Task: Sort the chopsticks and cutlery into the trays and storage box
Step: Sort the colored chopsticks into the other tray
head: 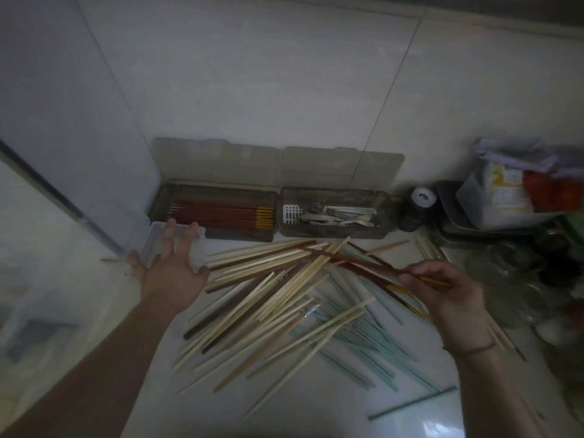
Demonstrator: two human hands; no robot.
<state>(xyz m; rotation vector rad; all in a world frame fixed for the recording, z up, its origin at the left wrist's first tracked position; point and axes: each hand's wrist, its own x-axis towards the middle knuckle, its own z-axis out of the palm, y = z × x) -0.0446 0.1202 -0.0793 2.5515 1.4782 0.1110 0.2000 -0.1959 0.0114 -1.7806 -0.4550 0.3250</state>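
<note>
From the head view I count two smoky trays against the wall, lids tipped back. The left tray (215, 213) holds a neat row of red chopsticks (221, 213) with yellow ends; I cannot count them. The right tray (335, 216) holds metal cutlery (335, 214), piled too close to number. One clear storage box (172, 248) sits on the counter (316, 406) under my left hand (172, 270), whose fingers are spread flat. My right hand (442, 292) pinches one red chopstick (373, 267) near its yellow end. Between my hands lies a loose heap of pale wooden chopsticks (268, 295) over pale green chopsticks (363, 343).
</note>
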